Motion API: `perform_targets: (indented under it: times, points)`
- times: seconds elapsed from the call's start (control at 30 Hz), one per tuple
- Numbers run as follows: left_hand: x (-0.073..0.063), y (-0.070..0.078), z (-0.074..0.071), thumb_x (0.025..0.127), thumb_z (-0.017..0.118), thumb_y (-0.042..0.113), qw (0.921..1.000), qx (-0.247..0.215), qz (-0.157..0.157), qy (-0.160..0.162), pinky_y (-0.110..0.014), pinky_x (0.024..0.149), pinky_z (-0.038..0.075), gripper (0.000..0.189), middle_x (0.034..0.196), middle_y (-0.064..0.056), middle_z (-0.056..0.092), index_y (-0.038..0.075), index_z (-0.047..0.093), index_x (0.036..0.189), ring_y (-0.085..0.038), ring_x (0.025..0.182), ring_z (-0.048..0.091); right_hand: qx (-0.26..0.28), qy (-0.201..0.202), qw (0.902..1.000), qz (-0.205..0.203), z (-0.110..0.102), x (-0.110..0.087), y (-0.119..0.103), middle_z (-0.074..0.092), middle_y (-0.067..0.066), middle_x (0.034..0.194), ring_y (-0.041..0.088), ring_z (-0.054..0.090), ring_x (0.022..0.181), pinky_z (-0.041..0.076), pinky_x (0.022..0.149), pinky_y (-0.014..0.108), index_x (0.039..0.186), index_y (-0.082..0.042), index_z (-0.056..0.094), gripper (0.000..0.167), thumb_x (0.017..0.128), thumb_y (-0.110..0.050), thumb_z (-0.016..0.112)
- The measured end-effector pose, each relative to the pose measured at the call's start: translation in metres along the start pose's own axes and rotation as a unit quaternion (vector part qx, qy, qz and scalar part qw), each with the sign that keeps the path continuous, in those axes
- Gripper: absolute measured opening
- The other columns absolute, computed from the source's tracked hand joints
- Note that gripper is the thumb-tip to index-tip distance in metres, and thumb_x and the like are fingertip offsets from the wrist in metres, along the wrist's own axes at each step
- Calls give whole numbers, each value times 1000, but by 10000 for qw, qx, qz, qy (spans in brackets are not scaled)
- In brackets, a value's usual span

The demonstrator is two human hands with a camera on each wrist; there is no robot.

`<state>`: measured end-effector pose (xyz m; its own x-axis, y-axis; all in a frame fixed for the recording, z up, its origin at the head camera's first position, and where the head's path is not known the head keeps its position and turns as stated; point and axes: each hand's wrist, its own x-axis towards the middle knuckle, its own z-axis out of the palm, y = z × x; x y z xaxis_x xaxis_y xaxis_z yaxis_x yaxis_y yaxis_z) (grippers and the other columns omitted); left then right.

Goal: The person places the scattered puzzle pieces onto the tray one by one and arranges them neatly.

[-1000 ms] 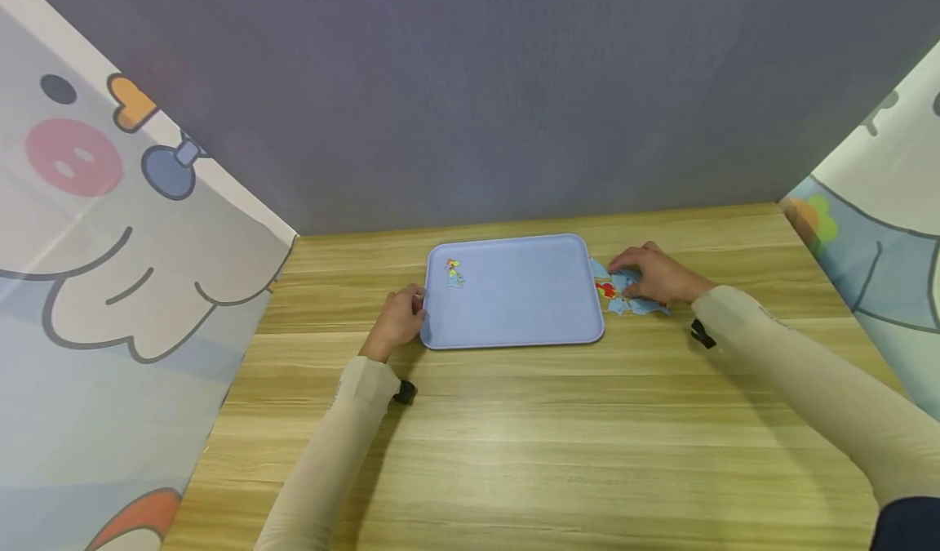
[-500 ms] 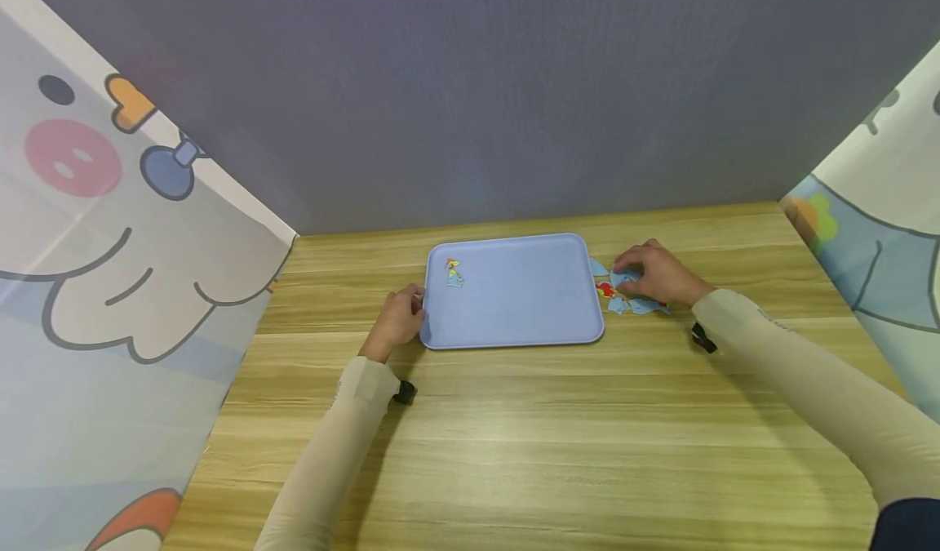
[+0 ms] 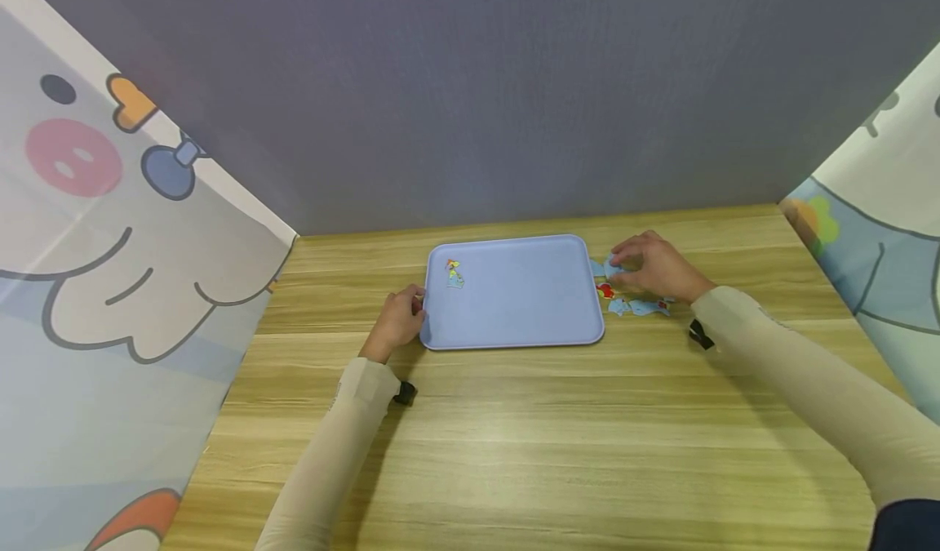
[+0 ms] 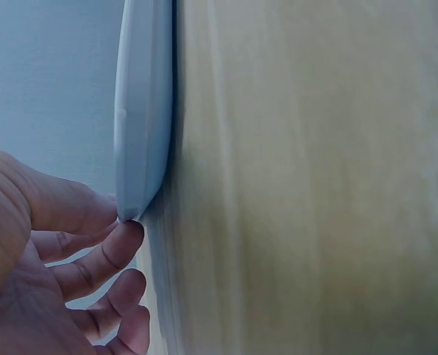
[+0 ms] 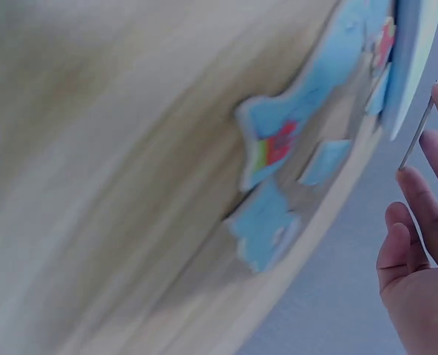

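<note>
At the left side of a pale blue tray [image 3: 514,306], my left hand [image 3: 398,318] pinches the rim. In the left wrist view the thumb and a fingertip meet at the tray's corner edge [image 4: 141,111]. Beyond the tray's right side, my right hand [image 3: 661,269] pinches a light blue puzzle piece [image 3: 613,268] above the table. The right wrist view shows this piece edge-on as a thin slab [image 5: 417,133] between thumb and fingertips. A small yellow and blue group of puzzle pieces [image 3: 454,275] lies in the tray's upper left.
Several loose puzzle pieces [image 3: 646,307] lie on the wooden table [image 3: 529,437] to the right of the tray, including a red one [image 3: 605,291] close to its rim. A grey panel [image 3: 514,94] stands behind the table, with cartoon-printed walls [image 3: 147,290] on both sides.
My right hand has lifted slightly and moved a little away from the lower pieces, with a blue puzzle piece between its fingers. My left hand and the tray have stayed in place.
</note>
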<state>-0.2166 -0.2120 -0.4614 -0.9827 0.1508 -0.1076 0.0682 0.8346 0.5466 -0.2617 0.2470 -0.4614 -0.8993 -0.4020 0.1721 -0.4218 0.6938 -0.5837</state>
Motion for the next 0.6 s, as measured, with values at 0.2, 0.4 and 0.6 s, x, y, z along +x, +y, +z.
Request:
perform_targets:
  times: [0.2,0.4,0.6]
  points:
    - [0,-1,1,87,60,1,9999,2,79,82,-49,97,33,36,87,-11,57,-4,54,123,-34,94,47,298,235,9982,-466,8,11,-18,63,14,112,25,47,97,38,80,42,91,-6,73,23,72,-14,83]
    - [0,-2,2,87,60,1,9998,24,143,103,-48,98,33,37,87,-11,58,-4,53,123,-34,93,48,521,26,9977,-443,17,25,-41,61,14,117,27,45,108,35,91,47,95,-6,73,22,76,-15,80]
    - [0,-2,2,88,59,1,9999,18,87,90,-44,85,41,37,91,-12,59,-4,53,124,-33,94,47,561,-78,9964,-633,28,40,-57,60,12,118,29,46,112,31,97,48,95,-7,73,22,76,-17,80]
